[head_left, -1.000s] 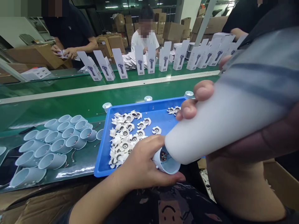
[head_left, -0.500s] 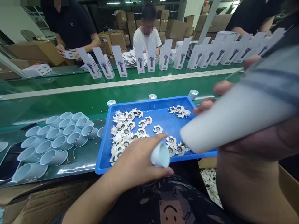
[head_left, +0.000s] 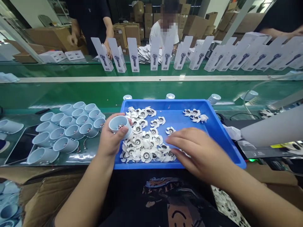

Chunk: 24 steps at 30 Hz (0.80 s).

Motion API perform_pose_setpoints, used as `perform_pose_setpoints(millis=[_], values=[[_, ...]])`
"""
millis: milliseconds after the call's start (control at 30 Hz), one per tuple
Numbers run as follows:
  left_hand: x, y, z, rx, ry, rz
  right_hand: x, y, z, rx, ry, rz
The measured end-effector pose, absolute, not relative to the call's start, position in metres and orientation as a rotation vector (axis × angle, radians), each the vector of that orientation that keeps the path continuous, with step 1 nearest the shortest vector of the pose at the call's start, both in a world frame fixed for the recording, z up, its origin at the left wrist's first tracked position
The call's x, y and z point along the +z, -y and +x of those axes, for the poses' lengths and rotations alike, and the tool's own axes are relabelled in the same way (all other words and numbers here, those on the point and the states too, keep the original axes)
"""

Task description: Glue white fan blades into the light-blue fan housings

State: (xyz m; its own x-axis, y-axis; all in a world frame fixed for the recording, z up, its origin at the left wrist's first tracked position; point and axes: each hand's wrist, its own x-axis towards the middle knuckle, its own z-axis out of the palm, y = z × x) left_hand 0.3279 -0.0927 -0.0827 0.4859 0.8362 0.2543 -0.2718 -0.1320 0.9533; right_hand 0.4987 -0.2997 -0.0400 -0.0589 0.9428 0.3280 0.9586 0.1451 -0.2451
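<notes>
My left hand [head_left: 110, 135] grips a light blue cylindrical cup-shaped housing [head_left: 120, 134], its open end turned up towards me, with small parts and wires at the bottom inside. It is over the left edge of a blue tray [head_left: 213, 126]. White fan impellers [head_left: 146, 155] with dark ringed centres lie heaped in the tray's left half. My right hand [head_left: 196, 151] hovers above the right part of the tray, fingers stretched towards a single impeller [head_left: 170, 130], thumb apart. Some impellers under the right hand are hidden.
Several blue housings [head_left: 66, 145] stand grouped on the left. More housings [head_left: 170, 96] sit behind the tray. A white tapered cylinder [head_left: 276, 126] lies at the right beside a cable. Open white boxes [head_left: 155, 56] line the far side, where co-workers [head_left: 91, 25] stand or sit.
My right hand has come away from the large white cylinder and moved over the tray. My left hand has moved left, turning the housing's opening upward. The view has shifted.
</notes>
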Motion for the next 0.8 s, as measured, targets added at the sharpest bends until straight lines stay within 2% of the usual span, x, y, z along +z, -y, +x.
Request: perform_pose_setpoints(millis=[233, 400, 500, 600, 800], values=[[-0.09, 0.093, 0.32, 0.997, -0.518, 1.465, -0.06, 0.216, 0.468, 0.328, 2.56, -1.928], [-0.091, 0.094, 0.317, 0.94, -0.56, 1.473, -0.066, 0.201, 0.461, 0.388, 2.389, -2.303], [-0.092, 0.094, 0.317, 0.891, -0.576, 1.505, -0.065, 0.204, 0.464, 0.462, 2.172, -2.34], [-0.092, 0.095, 0.316, 0.869, -0.592, 1.533, -0.055, 0.218, 0.472, 0.574, 1.898, -2.187], [-0.08, 0.107, 0.306, 0.913, -0.534, 1.908, -0.049, 0.264, 0.487, 1.054, 1.193, -1.582]])
